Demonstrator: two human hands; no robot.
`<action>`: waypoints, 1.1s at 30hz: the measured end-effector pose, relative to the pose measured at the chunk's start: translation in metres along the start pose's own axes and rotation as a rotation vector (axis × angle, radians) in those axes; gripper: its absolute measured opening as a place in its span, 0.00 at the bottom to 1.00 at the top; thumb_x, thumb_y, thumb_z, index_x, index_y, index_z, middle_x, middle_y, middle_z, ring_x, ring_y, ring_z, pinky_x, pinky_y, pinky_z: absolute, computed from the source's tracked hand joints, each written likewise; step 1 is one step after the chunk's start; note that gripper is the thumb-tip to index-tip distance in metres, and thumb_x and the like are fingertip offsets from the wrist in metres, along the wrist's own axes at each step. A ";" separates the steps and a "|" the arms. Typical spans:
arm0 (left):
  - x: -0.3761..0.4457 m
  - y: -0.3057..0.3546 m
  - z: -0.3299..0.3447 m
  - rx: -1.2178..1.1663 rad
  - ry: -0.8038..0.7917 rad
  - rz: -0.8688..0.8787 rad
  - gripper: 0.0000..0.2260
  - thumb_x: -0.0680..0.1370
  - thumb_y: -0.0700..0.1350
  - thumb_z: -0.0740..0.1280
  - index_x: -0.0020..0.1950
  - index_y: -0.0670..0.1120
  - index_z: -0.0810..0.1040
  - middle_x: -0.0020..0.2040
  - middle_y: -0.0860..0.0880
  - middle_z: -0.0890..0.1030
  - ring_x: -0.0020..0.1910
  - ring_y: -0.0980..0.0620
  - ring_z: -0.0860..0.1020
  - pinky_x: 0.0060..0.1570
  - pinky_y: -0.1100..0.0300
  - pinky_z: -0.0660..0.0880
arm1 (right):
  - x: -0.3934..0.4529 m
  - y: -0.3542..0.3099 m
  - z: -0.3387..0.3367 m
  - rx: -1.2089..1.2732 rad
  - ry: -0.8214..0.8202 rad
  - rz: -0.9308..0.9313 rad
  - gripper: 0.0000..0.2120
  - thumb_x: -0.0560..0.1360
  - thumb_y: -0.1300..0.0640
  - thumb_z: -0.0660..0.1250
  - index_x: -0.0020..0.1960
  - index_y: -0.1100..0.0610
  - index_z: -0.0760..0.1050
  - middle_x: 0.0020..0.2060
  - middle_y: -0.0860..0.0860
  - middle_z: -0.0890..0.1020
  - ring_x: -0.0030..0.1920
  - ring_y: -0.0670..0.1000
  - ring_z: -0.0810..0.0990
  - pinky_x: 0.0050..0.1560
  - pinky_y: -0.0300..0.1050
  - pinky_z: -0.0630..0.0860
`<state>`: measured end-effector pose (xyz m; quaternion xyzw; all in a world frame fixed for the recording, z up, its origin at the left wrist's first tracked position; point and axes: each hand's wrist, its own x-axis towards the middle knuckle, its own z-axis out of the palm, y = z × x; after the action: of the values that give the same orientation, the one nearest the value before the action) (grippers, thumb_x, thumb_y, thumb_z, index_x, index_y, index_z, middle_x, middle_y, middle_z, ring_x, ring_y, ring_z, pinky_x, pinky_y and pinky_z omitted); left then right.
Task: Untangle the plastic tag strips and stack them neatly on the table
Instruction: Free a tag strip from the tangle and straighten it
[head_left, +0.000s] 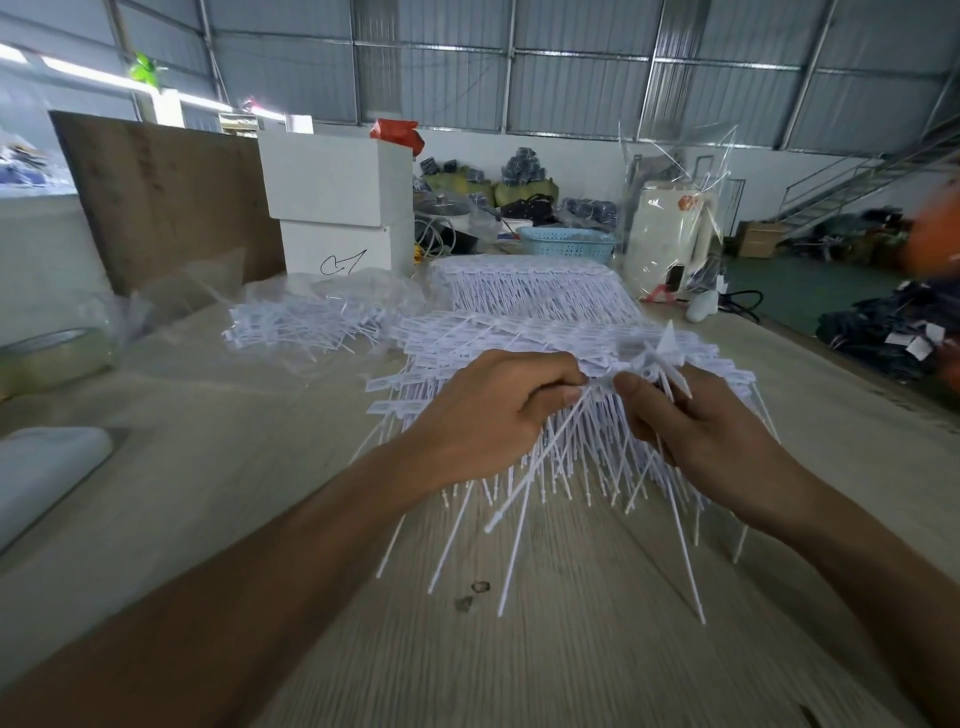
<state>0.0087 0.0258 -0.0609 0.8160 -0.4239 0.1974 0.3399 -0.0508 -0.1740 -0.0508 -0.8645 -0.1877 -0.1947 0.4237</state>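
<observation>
Two hands meet over the near edge of the stack in the head view; the left hand (485, 415) has its fingers curled and thumb pressed onto a white strip (535, 462) near its flat tag end, while the right hand (696, 431) pinches a small bunch of tag strips (662, 358) whose heads fan upward above its fingertips; the two hands are close together, almost touching. Directly beneath and just beyond them lies the near stack of tag strips (467, 338), heads away from the person and thin tails pointing back toward the body across the wooden table (571, 649); a second, tidier stack (535, 286) sits behind it, and a loose tangle in clear plastic (311, 322) lies well to the left, beyond the left hand. The long axis of the held strips runs roughly from far to near, tails slanting down toward the person; so, as I judge it, the coming move turns on drawing the left hand's strip clear along that axis, then laying it head-first onto the near stack, which lies just ahead of both hands and about equally near to each. White boxes (337, 202) stand at the back.
</observation>
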 end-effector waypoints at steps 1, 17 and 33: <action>0.000 0.000 0.000 -0.004 -0.009 -0.001 0.10 0.83 0.47 0.62 0.53 0.44 0.81 0.41 0.46 0.83 0.42 0.45 0.80 0.43 0.44 0.76 | 0.000 0.001 0.000 -0.009 -0.005 -0.010 0.19 0.83 0.53 0.59 0.35 0.56 0.68 0.23 0.42 0.71 0.24 0.42 0.68 0.30 0.31 0.65; 0.000 -0.006 0.000 -0.444 -0.064 -0.155 0.06 0.81 0.41 0.67 0.51 0.43 0.83 0.40 0.47 0.85 0.37 0.52 0.82 0.40 0.60 0.76 | 0.000 0.005 0.003 0.066 0.002 -0.119 0.08 0.81 0.49 0.59 0.43 0.45 0.71 0.30 0.46 0.70 0.29 0.43 0.67 0.33 0.39 0.69; -0.002 -0.002 -0.002 -0.346 -0.095 -0.046 0.11 0.73 0.44 0.77 0.54 0.45 0.85 0.47 0.54 0.86 0.45 0.53 0.83 0.48 0.51 0.79 | 0.010 0.028 -0.036 0.088 0.369 0.146 0.22 0.84 0.51 0.59 0.47 0.71 0.72 0.26 0.47 0.70 0.26 0.47 0.62 0.28 0.41 0.60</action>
<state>0.0087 0.0295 -0.0613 0.7633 -0.4486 0.0750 0.4589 -0.0351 -0.2173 -0.0437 -0.8062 -0.0523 -0.3101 0.5012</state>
